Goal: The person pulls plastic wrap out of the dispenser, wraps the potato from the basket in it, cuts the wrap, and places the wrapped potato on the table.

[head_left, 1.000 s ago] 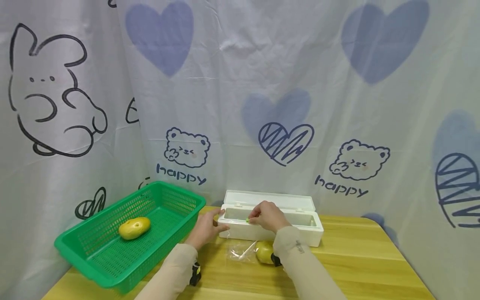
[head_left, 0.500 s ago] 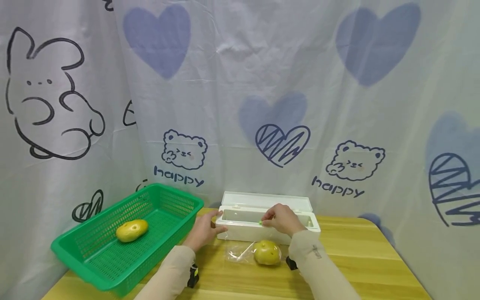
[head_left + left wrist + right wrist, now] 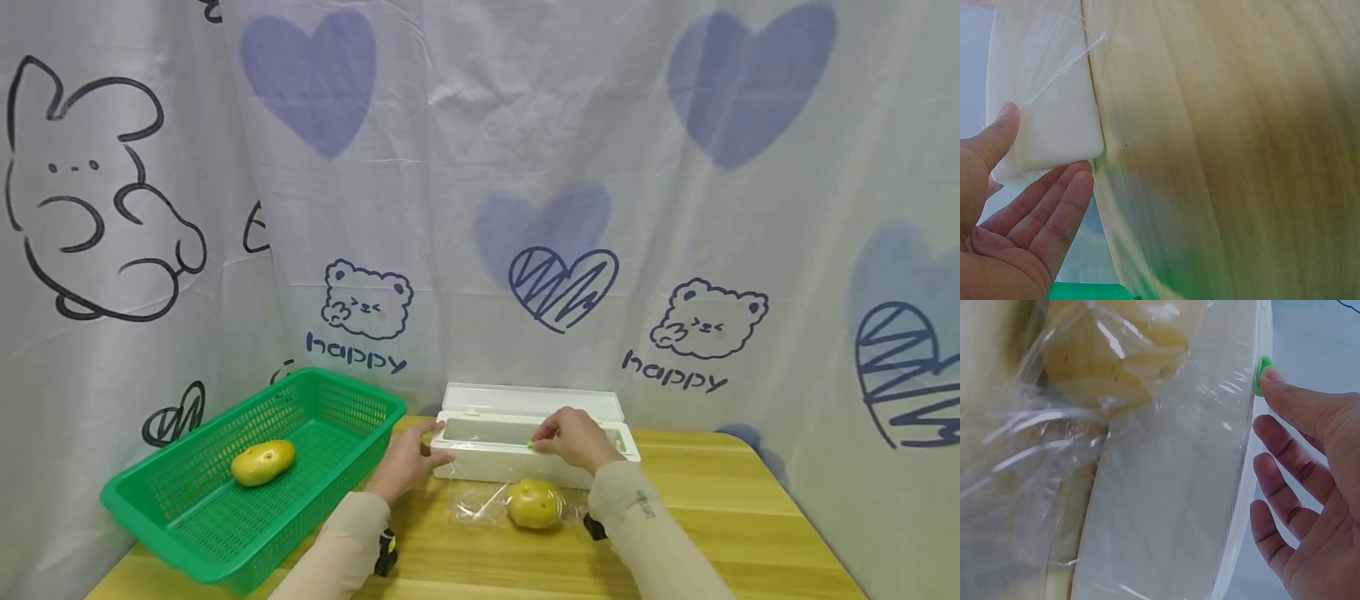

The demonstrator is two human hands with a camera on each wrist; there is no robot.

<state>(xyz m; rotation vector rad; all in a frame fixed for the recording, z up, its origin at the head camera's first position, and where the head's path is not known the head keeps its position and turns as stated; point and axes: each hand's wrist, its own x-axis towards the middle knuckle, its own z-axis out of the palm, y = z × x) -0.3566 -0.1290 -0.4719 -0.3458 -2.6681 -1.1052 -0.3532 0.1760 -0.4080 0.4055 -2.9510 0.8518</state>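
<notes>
A long white cling film dispenser [image 3: 480, 465] stands on the table with its lid [image 3: 532, 402] tipped back. My left hand [image 3: 405, 462] grips its left end, thumb on the front face and fingers at the end wall, as the left wrist view shows. On the front rim sits a small green slide cutter [image 3: 1263, 375], which my right hand [image 3: 577, 437] pinches; its other fingers are spread behind the rim in the right wrist view. Clear cling film [image 3: 474, 506] hangs from the dispenser's front and spreads over a potato [image 3: 535, 505] lying before it.
To the left, a green plastic basket [image 3: 138, 518] holds another potato [image 3: 262, 462]. The wooden table [image 3: 720, 508] reaches a rounded edge at the right. A white printed curtain [image 3: 450, 208] hangs close behind the dispenser and along the left side.
My right hand has slid the green slide cutter rightward along the dispenser's rim, uncovering more of the potato in the head view. The left hand keeps its hold on the left end.
</notes>
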